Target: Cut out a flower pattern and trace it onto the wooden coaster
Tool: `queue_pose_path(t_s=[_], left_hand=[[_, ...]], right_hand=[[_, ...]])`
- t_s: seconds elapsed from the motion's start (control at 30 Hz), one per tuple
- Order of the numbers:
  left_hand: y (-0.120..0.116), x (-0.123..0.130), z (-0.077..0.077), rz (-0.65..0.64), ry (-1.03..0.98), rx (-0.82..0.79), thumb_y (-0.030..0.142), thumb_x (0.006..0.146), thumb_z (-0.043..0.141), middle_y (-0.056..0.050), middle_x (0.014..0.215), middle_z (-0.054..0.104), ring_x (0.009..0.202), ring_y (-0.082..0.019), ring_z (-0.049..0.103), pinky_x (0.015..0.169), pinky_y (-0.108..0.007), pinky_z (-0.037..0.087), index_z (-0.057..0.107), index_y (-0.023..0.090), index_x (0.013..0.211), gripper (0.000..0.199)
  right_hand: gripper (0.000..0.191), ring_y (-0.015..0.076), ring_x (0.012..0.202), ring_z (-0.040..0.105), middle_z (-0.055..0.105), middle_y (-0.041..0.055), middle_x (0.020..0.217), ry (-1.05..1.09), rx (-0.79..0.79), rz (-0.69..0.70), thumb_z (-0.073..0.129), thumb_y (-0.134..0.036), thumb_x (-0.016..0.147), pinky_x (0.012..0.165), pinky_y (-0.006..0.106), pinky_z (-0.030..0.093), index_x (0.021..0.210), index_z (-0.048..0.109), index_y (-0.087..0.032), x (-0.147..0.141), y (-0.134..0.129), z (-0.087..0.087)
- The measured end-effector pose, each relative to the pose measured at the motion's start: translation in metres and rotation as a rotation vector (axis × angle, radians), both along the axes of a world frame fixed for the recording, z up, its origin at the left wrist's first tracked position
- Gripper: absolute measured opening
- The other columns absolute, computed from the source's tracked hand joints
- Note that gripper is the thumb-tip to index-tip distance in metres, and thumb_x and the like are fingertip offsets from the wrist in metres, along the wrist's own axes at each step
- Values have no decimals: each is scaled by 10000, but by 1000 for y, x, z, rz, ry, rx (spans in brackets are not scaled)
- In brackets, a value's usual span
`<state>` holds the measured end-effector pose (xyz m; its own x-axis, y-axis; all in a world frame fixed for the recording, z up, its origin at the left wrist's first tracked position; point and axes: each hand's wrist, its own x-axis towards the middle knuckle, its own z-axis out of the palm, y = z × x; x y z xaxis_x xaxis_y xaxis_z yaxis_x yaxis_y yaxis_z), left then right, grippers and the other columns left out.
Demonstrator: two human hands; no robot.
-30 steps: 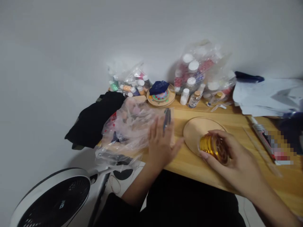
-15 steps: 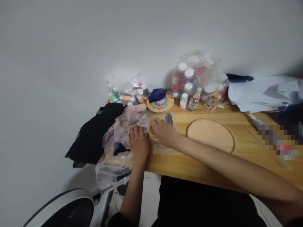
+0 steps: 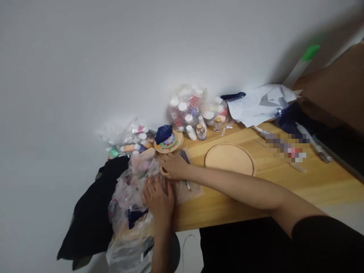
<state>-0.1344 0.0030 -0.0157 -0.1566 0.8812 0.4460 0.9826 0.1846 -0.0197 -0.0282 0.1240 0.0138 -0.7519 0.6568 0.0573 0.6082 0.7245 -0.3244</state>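
My left hand (image 3: 158, 199) lies palm down on a crumpled clear plastic bag (image 3: 127, 189), fingers stretched out. Pink and dark blue things show through the film. Just above and to the right, my right hand (image 3: 174, 167) curls round a small yellow-rimmed ring (image 3: 164, 171), close to the bag; its far side is hidden by the fingers. Under the right wrist lies a flat clear packet (image 3: 190, 191) with thin tools in it. Behind this hand is a decorated round wooden board (image 3: 178, 142), topped by a dark blue bundle (image 3: 164, 134).
Bagged bottles (image 3: 186, 110) line the wall, with small jars (image 3: 201, 131) in front. A round wooden disc (image 3: 229, 159) lies right of my hands. Papers (image 3: 258, 104), a pen (image 3: 315, 146) and a brown box (image 3: 335, 87) are farther right. Black cloth (image 3: 93, 208) hangs over the left edge.
The view has swung right, so the table appears shifted left and the brown box and pen have come into sight. Both hands keep nearly the same places at the bag and ring.
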Motion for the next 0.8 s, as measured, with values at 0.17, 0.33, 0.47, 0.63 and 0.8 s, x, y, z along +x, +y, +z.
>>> queue_pose_path(t_s=[0.17,0.33,0.47,0.63,0.8], left_hand=[[-8,13,-3,18,116,-96,410,932,502,-293,1416,472,1348,-434,411,1037,-594,383,498,29,1361,574],[-2,6,-2,0,201,-141,382,951,475,-287,1384,514,1316,-439,459,999,-593,422,534,43,1339,518],[2,2,0,-30,268,-131,345,959,459,-289,1331,553,1271,-444,497,959,-589,454,591,31,1271,462],[3,4,5,-42,297,-91,336,951,468,-280,1289,568,1190,-414,550,883,-543,497,603,53,1247,430],[10,16,27,-101,290,116,211,925,463,-264,1223,584,1111,-375,576,865,-526,493,645,52,1117,309]], right_hand=[[418,287,1086,590,639,159,1140,8,-30,37,678,-376,771,868,383,497,1100,626,-123,21,11,11],[481,281,1119,577,630,153,1186,42,-33,68,707,-363,759,892,379,493,1165,613,-122,35,7,9],[457,280,1187,536,598,146,1262,66,-12,81,654,-358,818,932,382,476,1194,599,-106,33,5,2],[486,280,1163,552,630,141,1207,71,5,93,719,-381,769,913,376,480,1157,615,-108,29,8,-1],[444,274,1120,572,632,149,1180,96,34,14,679,-368,811,878,385,486,1154,598,-98,22,5,-1]])
